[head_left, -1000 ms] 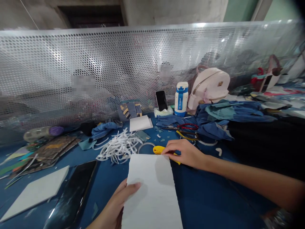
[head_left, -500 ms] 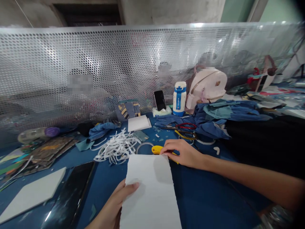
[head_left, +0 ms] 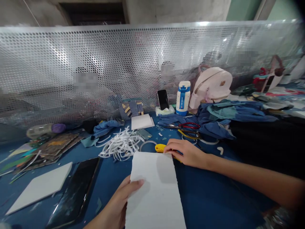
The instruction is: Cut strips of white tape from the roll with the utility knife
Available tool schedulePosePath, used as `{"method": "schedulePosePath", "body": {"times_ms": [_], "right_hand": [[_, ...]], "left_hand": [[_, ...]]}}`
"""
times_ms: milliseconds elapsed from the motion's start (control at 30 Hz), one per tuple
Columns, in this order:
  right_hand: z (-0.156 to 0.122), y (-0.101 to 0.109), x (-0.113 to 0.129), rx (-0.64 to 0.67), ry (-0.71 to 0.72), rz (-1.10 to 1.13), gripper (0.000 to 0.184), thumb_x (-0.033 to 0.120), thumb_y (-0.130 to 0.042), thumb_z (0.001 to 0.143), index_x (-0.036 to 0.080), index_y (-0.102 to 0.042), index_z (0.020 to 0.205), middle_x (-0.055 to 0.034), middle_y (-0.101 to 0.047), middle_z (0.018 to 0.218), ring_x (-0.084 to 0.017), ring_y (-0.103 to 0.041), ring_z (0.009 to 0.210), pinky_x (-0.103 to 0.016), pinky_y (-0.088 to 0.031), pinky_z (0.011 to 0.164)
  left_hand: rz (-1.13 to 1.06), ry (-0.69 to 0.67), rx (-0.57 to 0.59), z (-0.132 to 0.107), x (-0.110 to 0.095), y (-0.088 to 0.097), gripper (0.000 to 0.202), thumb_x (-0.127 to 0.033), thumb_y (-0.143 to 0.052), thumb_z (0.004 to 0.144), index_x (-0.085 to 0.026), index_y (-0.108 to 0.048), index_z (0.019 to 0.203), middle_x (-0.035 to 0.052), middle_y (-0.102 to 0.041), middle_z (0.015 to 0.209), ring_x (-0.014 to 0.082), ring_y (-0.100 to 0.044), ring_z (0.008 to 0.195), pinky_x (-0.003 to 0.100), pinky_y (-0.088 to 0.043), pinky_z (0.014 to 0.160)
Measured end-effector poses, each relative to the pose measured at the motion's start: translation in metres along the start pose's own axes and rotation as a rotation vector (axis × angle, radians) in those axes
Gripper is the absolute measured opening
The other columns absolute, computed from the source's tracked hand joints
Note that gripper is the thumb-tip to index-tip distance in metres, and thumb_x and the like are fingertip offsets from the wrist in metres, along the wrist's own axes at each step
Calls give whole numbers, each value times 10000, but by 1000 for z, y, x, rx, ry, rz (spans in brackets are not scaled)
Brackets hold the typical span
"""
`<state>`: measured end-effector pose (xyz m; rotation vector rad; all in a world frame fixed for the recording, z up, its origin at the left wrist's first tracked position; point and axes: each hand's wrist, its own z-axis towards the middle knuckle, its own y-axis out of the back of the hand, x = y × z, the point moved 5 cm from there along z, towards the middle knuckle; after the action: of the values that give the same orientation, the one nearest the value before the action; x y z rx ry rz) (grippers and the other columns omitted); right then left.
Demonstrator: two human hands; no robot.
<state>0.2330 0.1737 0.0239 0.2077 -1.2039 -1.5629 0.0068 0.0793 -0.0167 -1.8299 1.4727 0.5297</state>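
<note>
A white sheet of paper (head_left: 154, 197) with uneven, wavy side edges is held up in front of me. My left hand (head_left: 124, 198) grips its left side, thumb lying across the face and fingers hidden behind. At the top right corner, my right hand (head_left: 188, 152) is closed, its fingertips pinching the paper's edge. A yellow ridged handle (head_left: 160, 148), like that of a utility knife, shows on both sides of those fingertips; whether they also touch it I cannot tell. Behind the sheet, a heap of white strips (head_left: 122, 143) lies beside a thin ring (head_left: 148, 142).
On the blue table (head_left: 212, 194) are a dark phone (head_left: 76, 190), a white pad (head_left: 40, 187), red-handled scissors (head_left: 189, 126) and folded white sheets (head_left: 142, 121). Farther back stand a bottle (head_left: 183, 100), a propped phone (head_left: 163, 99) and a backpack (head_left: 214, 83) by a perforated metal screen (head_left: 133, 63).
The whole view has shifted slightly, so everything sits a little farther right. Both hands keep the same hold on the paper.
</note>
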Motion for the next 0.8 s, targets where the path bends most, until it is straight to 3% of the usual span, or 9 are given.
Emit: {"method": "schedulePosePath", "body": {"times_ms": [167,367,600,800], "right_hand": [[-1,1,-2,-12,14,15,234,93,-493,965,183,-670,1088,-76,-675,1029,-177,-643,917,-305,-517,817],[3,7,0,-99,-55,161,166,107,-566,932,173,-696,1013,-55,-690,960,-137,-641,814,-243,-518,711],[0,4,4,-53,9,-23,177,151,-537,971,182,-677,1076,-68,-669,1002,-163,-637,886,-277,-514,789],[-1,2,10,25,98,-339,271,150,-461,996,208,-653,1178,-86,-656,1026,-216,-621,930,-321,-511,758]], "left_hand": [[-20,-8,3,3,2,4,635,-303,-864,663,-167,-571,1210,55,-746,817,233,-710,703,318,-575,685],[-34,-20,-23,2,2,4,545,-260,-812,730,-163,-569,1207,69,-749,834,239,-718,704,327,-585,681],[-42,-37,-44,1,0,1,544,-252,-813,707,-153,-582,1190,66,-745,801,234,-710,675,317,-582,660],[-43,-30,-66,0,-1,0,622,-267,-839,660,-158,-582,1216,58,-749,803,247,-722,676,328,-576,686]]}}
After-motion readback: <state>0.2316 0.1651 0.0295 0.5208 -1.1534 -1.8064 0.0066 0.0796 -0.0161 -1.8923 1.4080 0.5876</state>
